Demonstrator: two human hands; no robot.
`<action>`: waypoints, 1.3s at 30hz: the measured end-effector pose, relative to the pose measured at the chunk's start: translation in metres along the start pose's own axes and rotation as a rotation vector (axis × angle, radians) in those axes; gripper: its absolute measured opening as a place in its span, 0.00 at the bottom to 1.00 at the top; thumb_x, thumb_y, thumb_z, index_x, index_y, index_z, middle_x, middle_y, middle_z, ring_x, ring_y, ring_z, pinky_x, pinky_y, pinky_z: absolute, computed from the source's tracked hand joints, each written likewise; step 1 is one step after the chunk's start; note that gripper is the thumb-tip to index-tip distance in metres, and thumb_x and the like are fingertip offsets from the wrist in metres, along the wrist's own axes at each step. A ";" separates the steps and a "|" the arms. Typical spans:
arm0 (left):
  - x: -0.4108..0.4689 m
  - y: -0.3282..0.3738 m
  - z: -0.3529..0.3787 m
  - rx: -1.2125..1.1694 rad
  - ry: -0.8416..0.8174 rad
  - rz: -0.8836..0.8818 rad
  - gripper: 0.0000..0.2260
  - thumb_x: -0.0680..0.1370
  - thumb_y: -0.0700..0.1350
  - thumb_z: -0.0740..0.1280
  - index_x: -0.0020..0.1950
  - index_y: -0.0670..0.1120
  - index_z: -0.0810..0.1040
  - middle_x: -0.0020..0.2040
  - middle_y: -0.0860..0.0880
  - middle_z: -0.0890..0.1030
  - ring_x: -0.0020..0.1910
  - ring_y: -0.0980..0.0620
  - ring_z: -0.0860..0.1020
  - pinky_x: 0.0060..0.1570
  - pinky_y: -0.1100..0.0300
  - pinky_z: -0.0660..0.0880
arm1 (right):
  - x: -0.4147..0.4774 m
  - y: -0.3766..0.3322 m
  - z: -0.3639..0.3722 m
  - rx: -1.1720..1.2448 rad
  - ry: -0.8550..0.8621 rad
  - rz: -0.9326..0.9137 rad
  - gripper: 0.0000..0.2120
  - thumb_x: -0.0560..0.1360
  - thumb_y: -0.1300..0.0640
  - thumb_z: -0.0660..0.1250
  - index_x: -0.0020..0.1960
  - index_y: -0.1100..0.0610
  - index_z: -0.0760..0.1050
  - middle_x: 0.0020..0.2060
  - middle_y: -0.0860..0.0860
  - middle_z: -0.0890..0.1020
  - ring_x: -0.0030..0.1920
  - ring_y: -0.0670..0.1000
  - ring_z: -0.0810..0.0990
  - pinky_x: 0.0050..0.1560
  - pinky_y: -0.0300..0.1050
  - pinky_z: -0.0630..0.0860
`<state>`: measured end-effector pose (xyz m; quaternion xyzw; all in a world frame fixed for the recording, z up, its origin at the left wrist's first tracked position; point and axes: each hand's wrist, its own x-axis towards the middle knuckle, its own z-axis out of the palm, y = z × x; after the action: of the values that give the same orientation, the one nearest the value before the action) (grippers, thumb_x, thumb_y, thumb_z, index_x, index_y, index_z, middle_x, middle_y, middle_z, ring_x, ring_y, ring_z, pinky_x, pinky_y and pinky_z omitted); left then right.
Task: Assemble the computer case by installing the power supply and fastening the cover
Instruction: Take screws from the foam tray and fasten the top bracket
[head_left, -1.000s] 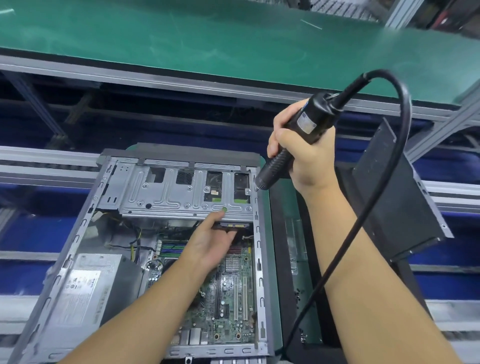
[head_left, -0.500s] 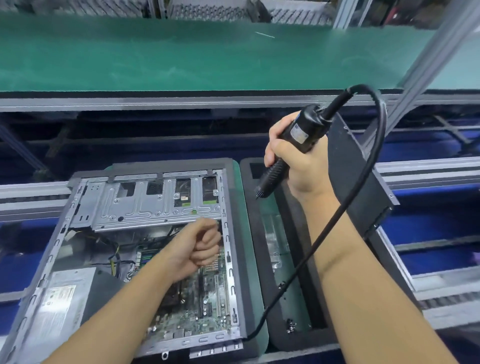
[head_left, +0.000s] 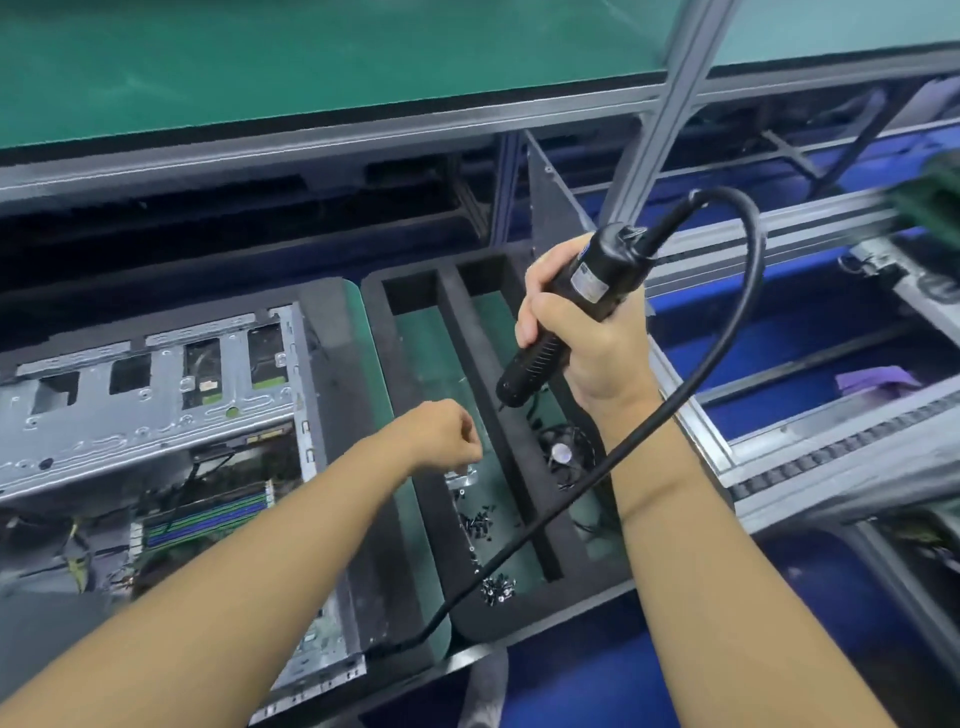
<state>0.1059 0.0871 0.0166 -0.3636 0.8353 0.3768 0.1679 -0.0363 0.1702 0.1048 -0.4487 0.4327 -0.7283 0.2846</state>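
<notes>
left hand (head_left: 441, 434) | moved from case (head_left: 156, 415) to tray (head_left: 375, 296) | right hand (head_left: 592, 348) grips screwdriver (head_left: 597, 275)

Green belt (head_left: 260, 62), aluminium post (head_left: 670, 98), purple cloth (head_left: 875, 378), small fan (head_left: 563, 454)

Computer case (head_left: 156, 415) left — foam tray (head_left: 388, 358) right, screws (head_left: 480, 522) and fan (head_left: 563, 452) inside.

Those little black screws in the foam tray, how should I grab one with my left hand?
Pinch one of the screws between thumb and forefinger tips, coming straight down from above. They lie loose on the floor of the foam tray's left compartment, and its raised walls block a sideways approach. The left hand hovers nearest the middle pile; the screwdriver cable crosses beside it.
</notes>
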 end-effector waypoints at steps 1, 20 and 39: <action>0.011 0.000 0.011 0.121 -0.027 -0.010 0.06 0.74 0.42 0.65 0.43 0.46 0.83 0.42 0.50 0.85 0.40 0.54 0.81 0.41 0.59 0.79 | -0.006 0.004 -0.007 -0.010 0.008 0.004 0.14 0.69 0.68 0.66 0.44 0.49 0.77 0.35 0.52 0.78 0.29 0.58 0.73 0.35 0.53 0.73; 0.107 -0.026 0.114 1.146 -0.012 0.009 0.11 0.73 0.34 0.66 0.47 0.49 0.80 0.48 0.50 0.84 0.48 0.48 0.82 0.57 0.55 0.70 | -0.059 0.053 -0.078 0.035 0.167 0.141 0.13 0.71 0.69 0.65 0.46 0.52 0.75 0.37 0.55 0.77 0.30 0.59 0.76 0.37 0.50 0.75; 0.105 -0.013 0.088 0.497 -0.024 -0.125 0.08 0.79 0.35 0.64 0.57 0.40 0.78 0.54 0.41 0.82 0.50 0.44 0.83 0.48 0.54 0.77 | -0.050 0.044 -0.074 -0.016 0.146 0.143 0.15 0.70 0.68 0.65 0.46 0.48 0.76 0.36 0.52 0.78 0.29 0.58 0.76 0.36 0.50 0.76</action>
<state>0.0444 0.0971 -0.1060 -0.3578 0.8760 0.1531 0.2848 -0.0804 0.2178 0.0291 -0.3650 0.4889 -0.7334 0.2999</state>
